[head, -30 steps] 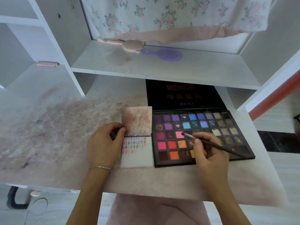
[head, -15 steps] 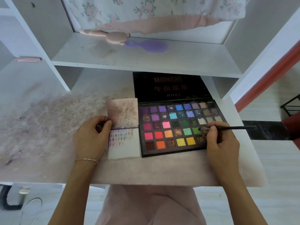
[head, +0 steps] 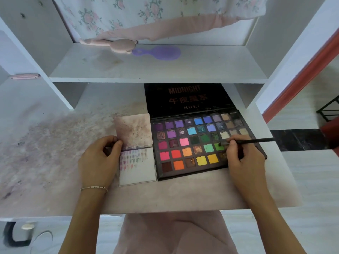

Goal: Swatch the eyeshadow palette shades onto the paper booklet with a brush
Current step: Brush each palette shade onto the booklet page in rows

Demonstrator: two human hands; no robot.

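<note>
Brush in right-hand grip

White shelving unit sits on a white surface, which is heavily smudged with purple-brown powder stains on its left half. Upper shelf holds a pink brush and a purple brush, touching end to end. Floral curtain with pink hem hangs behind the shelf. Left cubby holds a small flat pink item. Red strip runs diagonally along the white wall at right. Floor is pale tile with 1 dark marbled band. Black metal frame at the right edge. Even daylight, soft shadows.
</note>
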